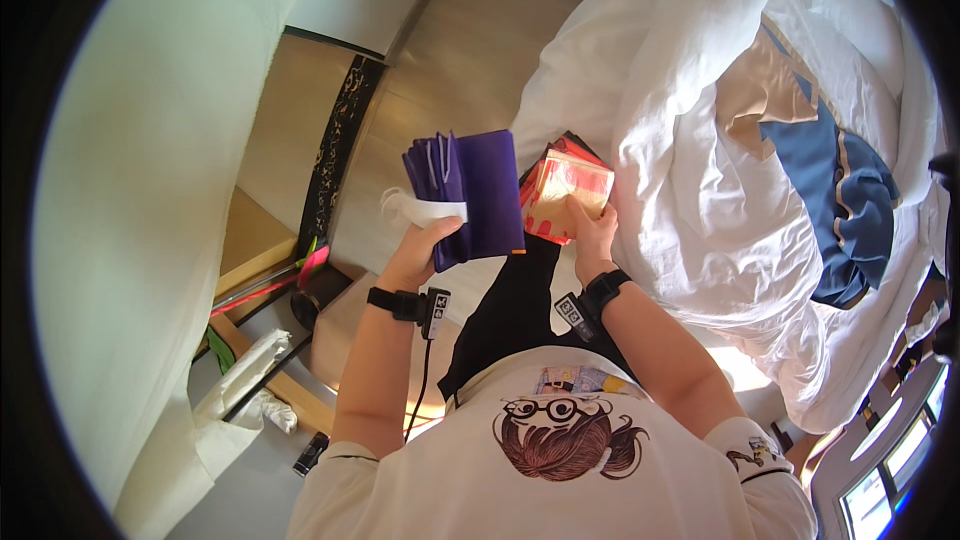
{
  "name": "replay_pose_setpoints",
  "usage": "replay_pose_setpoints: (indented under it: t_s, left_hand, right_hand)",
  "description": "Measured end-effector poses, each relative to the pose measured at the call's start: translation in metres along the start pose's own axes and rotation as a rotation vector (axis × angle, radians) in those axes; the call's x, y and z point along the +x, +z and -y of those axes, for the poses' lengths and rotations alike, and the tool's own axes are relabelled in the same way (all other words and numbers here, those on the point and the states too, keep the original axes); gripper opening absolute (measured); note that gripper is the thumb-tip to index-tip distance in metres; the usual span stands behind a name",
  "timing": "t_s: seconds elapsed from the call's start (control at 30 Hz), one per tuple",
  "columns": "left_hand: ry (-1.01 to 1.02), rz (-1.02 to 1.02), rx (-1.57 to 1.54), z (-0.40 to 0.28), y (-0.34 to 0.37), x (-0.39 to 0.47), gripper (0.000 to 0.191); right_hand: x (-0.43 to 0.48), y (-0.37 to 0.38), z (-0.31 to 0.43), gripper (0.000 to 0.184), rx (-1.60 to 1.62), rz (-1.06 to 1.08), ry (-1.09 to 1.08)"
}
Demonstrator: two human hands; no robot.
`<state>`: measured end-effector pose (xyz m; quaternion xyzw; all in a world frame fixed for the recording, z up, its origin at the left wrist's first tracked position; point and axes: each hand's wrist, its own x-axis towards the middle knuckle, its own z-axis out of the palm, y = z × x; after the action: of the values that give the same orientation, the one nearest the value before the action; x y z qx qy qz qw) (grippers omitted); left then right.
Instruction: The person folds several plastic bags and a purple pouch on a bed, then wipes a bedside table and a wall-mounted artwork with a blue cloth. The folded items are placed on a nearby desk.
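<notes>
My left hand [417, 253] grips a stack of folded purple bags or pouches [491, 191], its thumb across the near side. A white strap [427, 208] lies under that thumb and loops out to the left. In my right hand [596, 231] is a fanned bundle of flat red and cream packets [574, 184], the thumb pressed on the cream top one. Darker edges show behind the bundle. Both hands are held apart in front of my body, above the floor and beside the bed.
A rumpled white duvet [675, 240] covers the bed on the right, with a blue and beige cloth [832, 187] on it. Pale fabric [150, 165] hangs at left. Near it are a dark cylindrical holder [305, 309], a pink object [313, 262] and crumpled white material [244, 382].
</notes>
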<state>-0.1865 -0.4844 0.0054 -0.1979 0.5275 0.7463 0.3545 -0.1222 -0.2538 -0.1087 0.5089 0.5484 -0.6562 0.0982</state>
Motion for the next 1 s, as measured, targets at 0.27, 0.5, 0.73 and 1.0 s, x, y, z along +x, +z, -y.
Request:
replay_pose_setpoints:
  t_s: [0.27,0.5,0.73,1.0]
  left_hand:
    - [-0.139,0.263,-0.064,0.022,0.034,0.044,0.054]
    - [-0.379,0.151,-0.299,0.082,0.011,0.125,0.040]
    - [-0.318,0.186,-0.219,0.084,0.006,0.132,0.048]
    - [-0.386,0.152,-0.179,0.080,0.002,0.136,0.049]
  right_hand:
    - [0.035,0.006,-0.050,0.095,0.157,0.011,-0.022]
    - [0.047,-0.001,-0.055,0.076,0.132,0.023,-0.120]
    - [0.063,-0.009,-0.049,0.069,0.154,0.166,0.191]
    - [0.052,-0.012,-0.018,0.047,0.278,0.273,0.205]
